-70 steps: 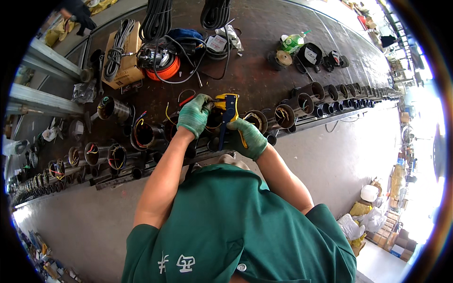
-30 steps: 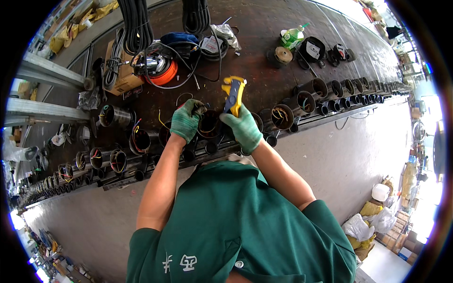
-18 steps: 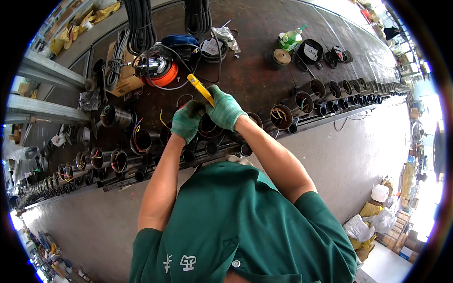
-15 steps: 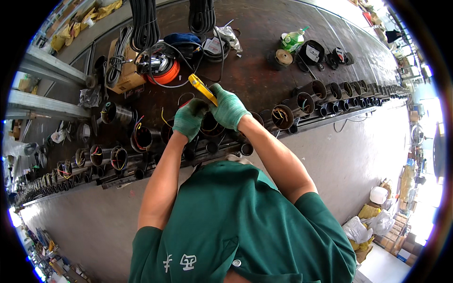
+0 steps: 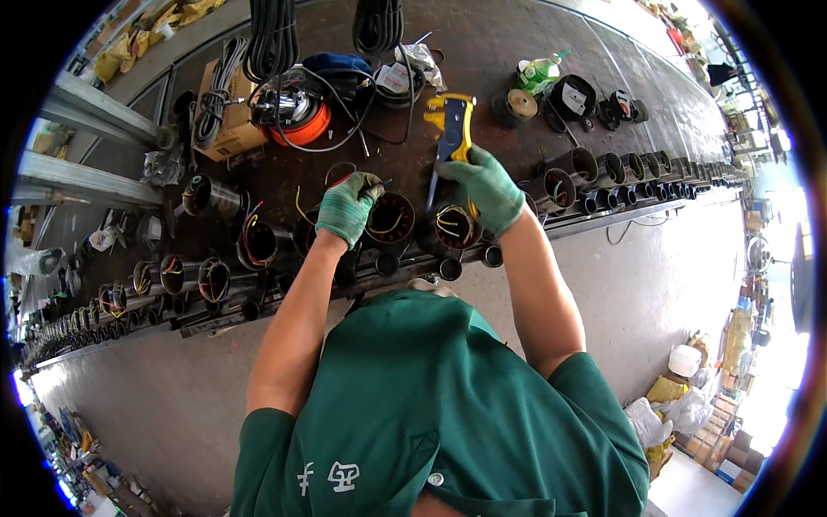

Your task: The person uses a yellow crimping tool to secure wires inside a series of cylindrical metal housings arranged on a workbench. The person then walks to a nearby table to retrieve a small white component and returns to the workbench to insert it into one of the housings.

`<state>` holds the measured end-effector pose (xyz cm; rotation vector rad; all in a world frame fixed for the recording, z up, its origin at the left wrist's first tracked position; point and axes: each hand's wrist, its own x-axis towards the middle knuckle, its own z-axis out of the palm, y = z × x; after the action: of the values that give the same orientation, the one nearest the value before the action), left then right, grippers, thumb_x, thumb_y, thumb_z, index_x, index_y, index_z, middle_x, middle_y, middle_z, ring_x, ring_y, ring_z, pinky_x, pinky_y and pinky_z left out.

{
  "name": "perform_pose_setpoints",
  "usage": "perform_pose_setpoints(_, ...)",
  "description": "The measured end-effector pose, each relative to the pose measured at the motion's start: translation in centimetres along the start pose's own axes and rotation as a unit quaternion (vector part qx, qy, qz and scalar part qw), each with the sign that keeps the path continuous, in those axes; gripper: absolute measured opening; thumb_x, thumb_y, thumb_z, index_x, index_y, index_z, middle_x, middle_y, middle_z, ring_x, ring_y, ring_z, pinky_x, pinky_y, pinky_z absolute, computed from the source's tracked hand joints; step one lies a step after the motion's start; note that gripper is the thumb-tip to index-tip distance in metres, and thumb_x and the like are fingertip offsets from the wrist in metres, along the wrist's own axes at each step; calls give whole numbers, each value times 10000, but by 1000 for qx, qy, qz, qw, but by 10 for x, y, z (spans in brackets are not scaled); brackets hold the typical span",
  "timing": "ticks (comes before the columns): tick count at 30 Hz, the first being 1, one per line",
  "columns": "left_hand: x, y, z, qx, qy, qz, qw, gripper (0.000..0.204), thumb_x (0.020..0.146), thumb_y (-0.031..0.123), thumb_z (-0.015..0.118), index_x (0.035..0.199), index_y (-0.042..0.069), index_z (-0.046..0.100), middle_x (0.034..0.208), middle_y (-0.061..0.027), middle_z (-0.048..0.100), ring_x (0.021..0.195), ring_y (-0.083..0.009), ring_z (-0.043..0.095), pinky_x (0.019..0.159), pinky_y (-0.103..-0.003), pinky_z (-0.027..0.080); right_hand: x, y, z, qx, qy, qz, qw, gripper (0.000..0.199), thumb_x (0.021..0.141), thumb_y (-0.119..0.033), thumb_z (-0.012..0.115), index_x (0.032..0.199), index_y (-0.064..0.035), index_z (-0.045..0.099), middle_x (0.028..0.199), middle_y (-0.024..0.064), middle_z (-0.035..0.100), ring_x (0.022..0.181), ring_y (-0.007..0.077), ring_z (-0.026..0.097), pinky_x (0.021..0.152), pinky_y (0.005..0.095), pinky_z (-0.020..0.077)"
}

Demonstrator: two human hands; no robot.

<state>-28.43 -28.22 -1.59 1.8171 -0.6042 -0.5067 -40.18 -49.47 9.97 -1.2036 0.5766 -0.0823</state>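
Note:
My right hand (image 5: pixel 491 191), in a green work glove, holds a yellow and dark blue wire stripper (image 5: pixel 452 129) with its head pointing away from me. The gloved left hand (image 5: pixel 346 211) is closed in a pinch on a thin wire (image 5: pixel 387 182), whose tip pokes out past the fingers. A red wire loop (image 5: pixel 338 167) shows just beyond that hand. Beside it lies an open metal tube (image 5: pixel 413 215). Below my right hand is another metal tube (image 5: pixel 423 233) with light wires (image 5: pixel 447 226) in its mouth.
Rows of metal tubes (image 5: pixel 215 283) run along the near edge of the dark table (image 5: pixel 482 65). Black cable bundles (image 5: pixel 377 26) hang at the far side. Farther back are an orange cable reel (image 5: pixel 308 129), a cardboard box (image 5: pixel 234 138) and a green bottle (image 5: pixel 539 74).
My right hand has moved right, away from the left hand, carrying the wire stripper and turning it more upright. The left hand has stayed nearly in place; the wire tip now shows.

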Motion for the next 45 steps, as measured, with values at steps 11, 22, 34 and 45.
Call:
perform_pose_setpoints(11, -2, 17, -8, 47, -23, 10, 999, 147, 969, 33, 690, 1109, -3, 717, 979, -80, 764, 908, -118, 685, 846, -287, 557, -33, 83, 8, 219, -69, 285, 931, 410, 882, -85, 593, 1273, 38, 583, 1128, 199, 693, 1036, 381, 708, 960, 560, 575)
perform_pose_setpoints(22, 0, 11, -17, 88, -50, 20, 995, 178, 984, 49, 672, 1154, 13, 709, 1009, -98, 749, 912, -134, 666, 856, -294, 545, -22, 98, -4, 236, -156, 287, 915, 443, 904, -153, 592, 1320, -4, 569, 1137, 169, 689, 1035, 342, 695, 929, 532, 586)
perform_pose_setpoints(34, -1, 7, -15, 110, -16, 55, 992, 161, 973, 73, 690, 1123, 19, 707, 974, -141, 753, 876, -206, 720, 806, -326, 564, -27, 80, 18, 220, -98, 280, 929, 351, 986, -298, 604, 1181, -8, 638, 957, 143, 702, 796, 295, 684, 739, 445, 587)
perform_pose_setpoints(45, 0, -5, -9, -3, -32, -7, 999, 137, 989, -15, 646, 1112, -20, 704, 995, -71, 753, 934, -143, 717, 874, -282, 567, -33, 66, 19, 286, -50, 222, 931, 318, 986, -295, 659, 1132, -14, 637, 1001, 169, 725, 890, 318, 736, 838, 486, 621)
